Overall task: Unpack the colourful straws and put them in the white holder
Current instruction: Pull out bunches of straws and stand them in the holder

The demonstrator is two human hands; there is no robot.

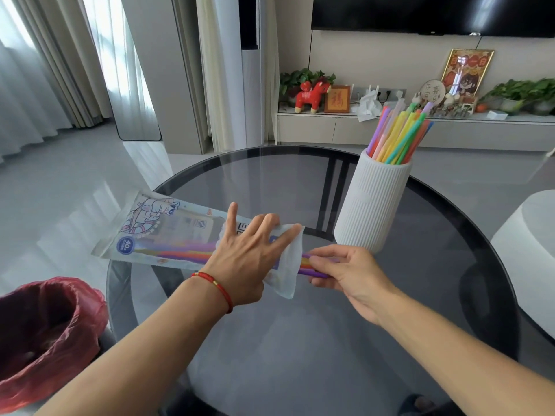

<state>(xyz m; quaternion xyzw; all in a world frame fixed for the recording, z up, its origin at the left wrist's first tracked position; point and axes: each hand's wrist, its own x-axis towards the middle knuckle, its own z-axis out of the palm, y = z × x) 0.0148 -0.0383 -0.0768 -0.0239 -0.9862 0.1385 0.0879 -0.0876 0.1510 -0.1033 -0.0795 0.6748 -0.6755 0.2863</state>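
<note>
A clear printed straw packet (156, 232) lies across the left side of the round glass table (300, 340). My left hand (246, 259) rests flat on the packet near its open right end, fingers spread. My right hand (348, 271) pinches the ends of several colourful straws (309, 267) that stick out of that opening. More straws show through the plastic as purple, orange and yellow bands. The ribbed white holder (372, 205) stands upright at the table's back right with several straws (399, 136) leaning in it.
A bin lined with a red bag (45, 334) stands on the floor at the lower left, beside the table. A white rounded seat (528, 256) is at the right edge. A TV cabinet with plants and ornaments runs along the far wall.
</note>
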